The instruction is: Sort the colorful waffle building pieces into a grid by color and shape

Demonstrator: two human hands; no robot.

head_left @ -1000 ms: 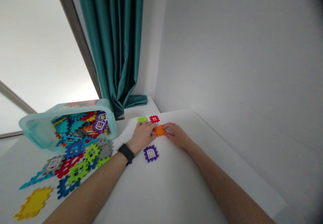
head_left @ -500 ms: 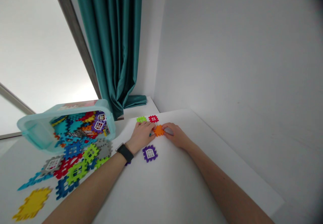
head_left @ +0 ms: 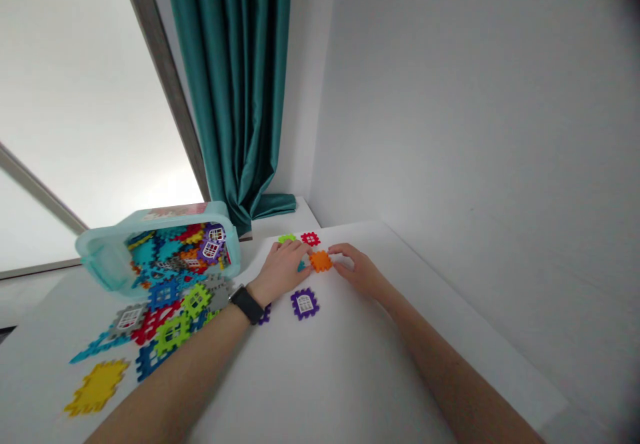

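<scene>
An orange interlocking tile (head_left: pixel 321 261) with notched edges lies flat on the white table between my two hands. My left hand (head_left: pixel 286 267), with a dark watch on its wrist, is closed over a teal tile (head_left: pixel 301 266) that is mostly hidden, its fingertips at the orange tile's left edge. To the right of the orange tile, my right hand (head_left: pixel 357 271) has its thumb and fingers apart with nothing between them. Beyond the hands lie a red window tile (head_left: pixel 311 239) and a partly covered lime tile (head_left: pixel 287 238). Nearer me is a purple window tile (head_left: pixel 305 304).
A translucent teal tub (head_left: pixel 103 257) lies on its side at left, with colourful tiles inside and spilling out. A yellow tile (head_left: pixel 97 387) sits at the near left. Another purple tile (head_left: pixel 265 315) peeks out by my left wrist. A green curtain (head_left: pixel 240 97) hangs behind.
My right thumb and fingers have come away from the orange tile and spread slightly. My left hand stays beside it. The whole view has shifted a little, with things appearing farther right.
</scene>
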